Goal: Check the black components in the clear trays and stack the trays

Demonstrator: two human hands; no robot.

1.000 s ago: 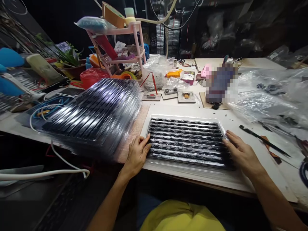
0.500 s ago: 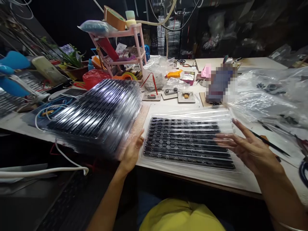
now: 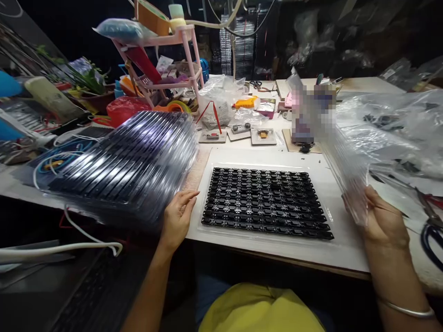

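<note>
A clear plastic tray (image 3: 200,224) lies on the table in front of me, with several rows of black circuit board strips (image 3: 263,200) in it. My right hand (image 3: 384,219) grips a clear ribbed plastic tray (image 3: 346,161) by its near end. That tray stands tilted on edge, lifted off the boards at their right, and its upper part is blurred. Just left of the board-filled tray, my left hand (image 3: 178,219) has its fingers loosely extended and holds nothing. It lies between that tray and a tall stack of filled plastic trays (image 3: 134,157).
Behind the tray are small square blocks with parts (image 3: 263,136) and a pink shelf (image 3: 187,55). Plastic bags (image 3: 391,124) crowd the right side. Scissors with dark handles (image 3: 431,240) lie at the right edge. A white cable (image 3: 69,246) crosses the lower left.
My right hand has lifted the clear upper tray off the boards and swung it up to the right, leaving the strips uncovered. My left hand has drawn slightly away from the tray's left edge.
</note>
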